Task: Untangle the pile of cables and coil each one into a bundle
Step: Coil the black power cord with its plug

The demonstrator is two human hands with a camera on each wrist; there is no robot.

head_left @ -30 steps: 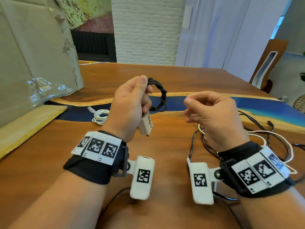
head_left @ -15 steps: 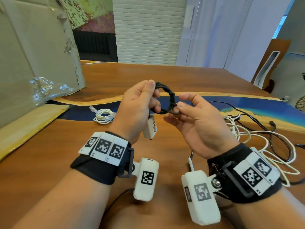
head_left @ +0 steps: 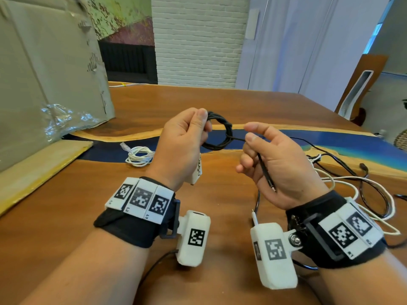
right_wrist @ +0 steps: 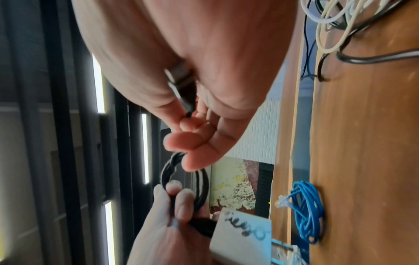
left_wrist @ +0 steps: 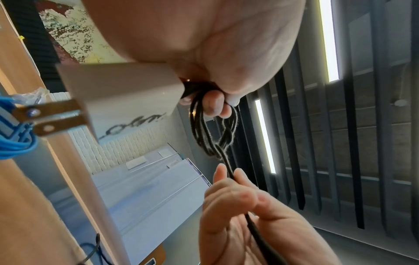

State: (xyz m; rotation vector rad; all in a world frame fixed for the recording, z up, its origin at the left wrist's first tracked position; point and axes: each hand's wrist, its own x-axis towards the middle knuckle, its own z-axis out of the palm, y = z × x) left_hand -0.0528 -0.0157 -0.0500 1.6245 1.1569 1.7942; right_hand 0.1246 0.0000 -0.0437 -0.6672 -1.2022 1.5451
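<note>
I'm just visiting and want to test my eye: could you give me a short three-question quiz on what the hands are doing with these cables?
1. True or false: the left hand holds a coiled black cable with a white plug on it.
2. What does the right hand pinch? A) a white cable B) the black cable's loose end C) nothing
3. Fill in: the finished white bundle lies on the ____.

Key: 1 true; 2 B; 3 table.
</note>
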